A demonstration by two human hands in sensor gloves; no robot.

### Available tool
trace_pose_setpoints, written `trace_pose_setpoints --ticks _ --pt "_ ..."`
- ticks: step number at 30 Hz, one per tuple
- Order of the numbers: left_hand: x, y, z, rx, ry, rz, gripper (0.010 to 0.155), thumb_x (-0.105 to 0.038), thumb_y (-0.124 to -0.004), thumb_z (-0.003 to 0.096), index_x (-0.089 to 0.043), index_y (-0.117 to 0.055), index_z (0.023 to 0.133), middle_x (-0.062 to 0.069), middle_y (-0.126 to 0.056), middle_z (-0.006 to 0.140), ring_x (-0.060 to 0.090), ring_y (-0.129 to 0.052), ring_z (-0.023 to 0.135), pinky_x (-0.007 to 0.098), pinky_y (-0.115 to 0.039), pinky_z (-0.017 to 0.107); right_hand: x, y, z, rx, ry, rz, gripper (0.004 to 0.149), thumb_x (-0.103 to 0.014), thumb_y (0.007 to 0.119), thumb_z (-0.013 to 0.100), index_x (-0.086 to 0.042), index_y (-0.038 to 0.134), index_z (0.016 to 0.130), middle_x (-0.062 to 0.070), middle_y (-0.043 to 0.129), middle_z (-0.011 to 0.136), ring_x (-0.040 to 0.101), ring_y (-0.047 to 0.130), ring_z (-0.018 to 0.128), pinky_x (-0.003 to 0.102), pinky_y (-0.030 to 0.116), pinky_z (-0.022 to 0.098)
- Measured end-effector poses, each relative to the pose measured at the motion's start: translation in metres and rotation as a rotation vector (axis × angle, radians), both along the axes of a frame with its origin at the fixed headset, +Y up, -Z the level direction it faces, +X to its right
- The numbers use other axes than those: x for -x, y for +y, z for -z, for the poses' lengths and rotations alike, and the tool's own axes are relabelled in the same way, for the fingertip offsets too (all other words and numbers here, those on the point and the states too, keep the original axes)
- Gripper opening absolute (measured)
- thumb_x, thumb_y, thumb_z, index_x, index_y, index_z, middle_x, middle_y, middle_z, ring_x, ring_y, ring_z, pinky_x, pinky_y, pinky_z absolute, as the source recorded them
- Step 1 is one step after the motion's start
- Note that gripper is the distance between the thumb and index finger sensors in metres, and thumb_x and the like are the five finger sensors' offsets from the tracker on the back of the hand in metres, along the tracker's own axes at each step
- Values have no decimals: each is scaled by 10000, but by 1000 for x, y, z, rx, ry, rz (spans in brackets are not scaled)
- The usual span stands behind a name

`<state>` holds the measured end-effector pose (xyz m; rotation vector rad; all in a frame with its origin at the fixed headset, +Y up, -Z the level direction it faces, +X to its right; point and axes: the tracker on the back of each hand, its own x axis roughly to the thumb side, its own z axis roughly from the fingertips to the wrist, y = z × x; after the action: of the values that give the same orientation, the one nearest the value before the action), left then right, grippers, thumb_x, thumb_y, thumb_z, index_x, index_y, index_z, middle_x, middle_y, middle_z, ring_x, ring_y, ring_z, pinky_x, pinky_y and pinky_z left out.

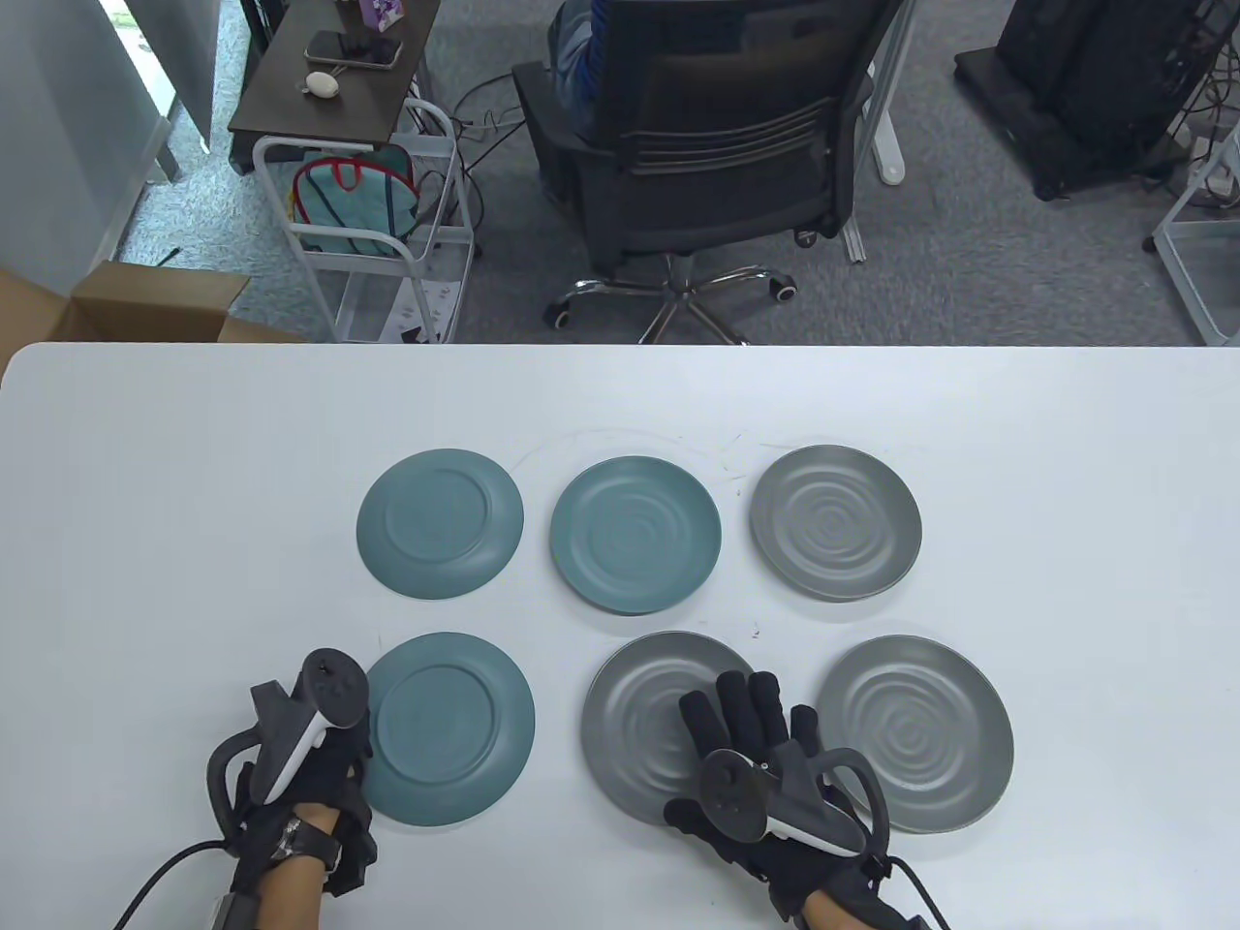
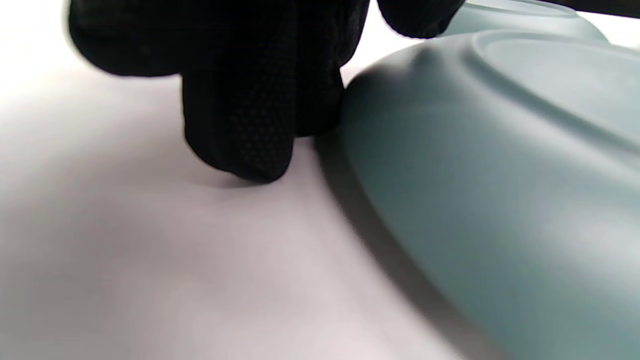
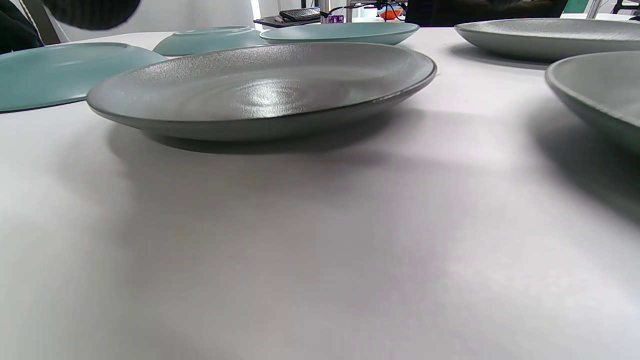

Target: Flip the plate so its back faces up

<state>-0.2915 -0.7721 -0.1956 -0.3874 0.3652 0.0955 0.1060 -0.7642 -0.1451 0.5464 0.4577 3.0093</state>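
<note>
Six plates sit on the white table (image 1: 145, 542) in two rows. The near grey plate (image 1: 644, 722) lies face up, the right hand (image 1: 765, 765) spread flat above its near edge, holding nothing. The near teal plate (image 1: 450, 727) lies back up; left hand (image 1: 310, 775) fingertips (image 2: 240, 145) touch the table beside its rim, gripping nothing.

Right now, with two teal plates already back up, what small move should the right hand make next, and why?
Probably lower the right hand and hook its fingertips under the near rim of the front middle grey plate. It hovers over that plate, which lies face up, ripples showing. In the right wrist view the rim stands off the table, leaving room to get under.
</note>
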Motion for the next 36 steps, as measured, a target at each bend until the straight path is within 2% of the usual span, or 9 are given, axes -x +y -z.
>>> trace_pose_setpoints --ticks 6,10,15,20,25,29,36 --pt "-1 0 0 -2 -15 22 601 -426 -621 580 -26 -675 1025 81 -902 773 263 -1087 424 306 -892 254 0 0 0 -1 0 0 931 -679 593 475 -200 133 1128 220 124 1181 502 171 1075 726 318 734" --pt "-6 6 1 -21 -38 10 624 -439 -620 580 -24 -649 1045 107 -881 831 298 -1084 512 329 -896 292 0 0 0 -3 0 0 931 -679 594 476 -200 133 1128 219 127 1181 502 173 1075 727 318 734" --pt "-17 16 5 -52 -85 -20 730 -528 -604 570 -35 -551 1106 140 -816 947 366 -1022 720 422 -892 432 0 1 0 -11 -3 5 931 -679 594 475 -201 135 1128 221 134 1183 503 184 1077 727 322 733" --pt "-38 32 15 -76 -156 -13 822 -584 -586 563 -35 -423 1152 178 -694 1054 445 -867 918 533 -805 587 0 2 1 -17 -8 15 931 -679 594 475 -201 135 1128 220 131 1182 504 182 1076 726 323 734" --pt "-75 52 34 -102 -222 -2 848 -609 -575 559 -49 -380 1165 186 -621 1104 475 -771 997 590 -729 655 0 3 1 -22 -8 20 932 -680 594 474 -201 134 1128 222 130 1182 502 183 1077 727 322 734" --pt "-118 67 51 -124 -297 5 868 -623 -571 557 -52 -345 1171 189 -582 1125 482 -719 1033 611 -696 677 0 3 1 -24 -9 25 930 -679 595 475 -201 137 1128 219 134 1182 503 184 1077 726 322 734" --pt "-190 74 79 -113 -402 0 883 -637 -570 554 -62 -321 1176 188 -544 1144 485 -672 1064 626 -667 696 0 3 1 -16 -13 30 932 -679 596 474 -202 135 1128 220 132 1182 502 184 1078 727 324 733"
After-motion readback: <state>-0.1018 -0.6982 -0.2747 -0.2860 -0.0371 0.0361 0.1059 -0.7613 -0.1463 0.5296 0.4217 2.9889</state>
